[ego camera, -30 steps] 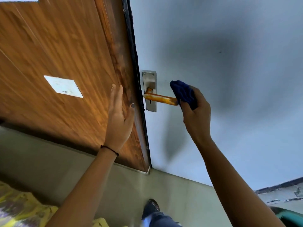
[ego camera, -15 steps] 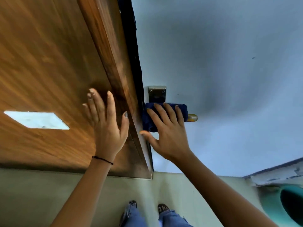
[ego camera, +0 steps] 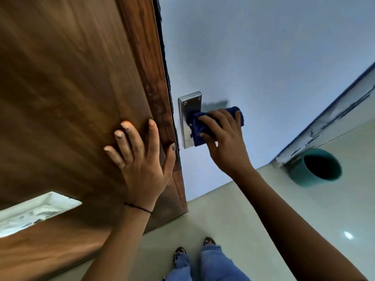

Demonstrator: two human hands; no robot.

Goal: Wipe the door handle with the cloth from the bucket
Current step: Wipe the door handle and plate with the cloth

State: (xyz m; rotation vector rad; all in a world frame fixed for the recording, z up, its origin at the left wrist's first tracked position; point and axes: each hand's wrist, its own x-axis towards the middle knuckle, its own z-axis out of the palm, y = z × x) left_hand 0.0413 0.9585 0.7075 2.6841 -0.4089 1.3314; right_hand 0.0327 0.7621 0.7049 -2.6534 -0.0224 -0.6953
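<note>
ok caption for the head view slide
Right hand wraps dark blue cloth around door handle; left hand braces wooden door.

Both forearms bare, no sleeves visible. Left hand [ego camera: 142, 169]: thin black cord bracelet [ego camera: 138, 207] at wrist; thumbnail with greyish polish; other nails short, pale. Right hand [ego camera: 227, 147]: no rings, no wristwear seen. Legs: light blue denim jeans [ego camera: 215, 264], hems frayed. Feet: 2 dark shoes [ego camera: 179, 251], toes only visible, detail unclear.
</note>
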